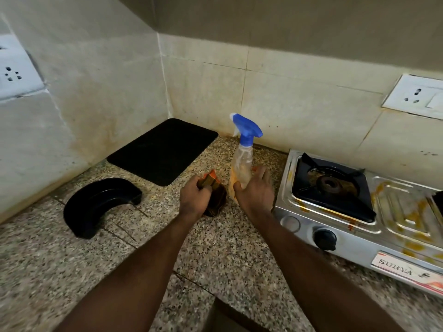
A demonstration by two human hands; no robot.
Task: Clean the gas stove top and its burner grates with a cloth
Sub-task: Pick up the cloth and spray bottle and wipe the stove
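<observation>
Head view under dim, warm-toned indoor light, soft and diffuse, falling from above. Pale glare streaks lie along the steel rim of the stove top; shadows on the speckled desk are weak and soft-edged. Wide-angle distortion bows the tile joints of the wall and tilts the socket plate at the left edge. Centre fairly sharp; forearms and lower corners smeared; the black mat yields no detail

Left hand grips cloth; right hand holds spray bottle beside stove.
</observation>
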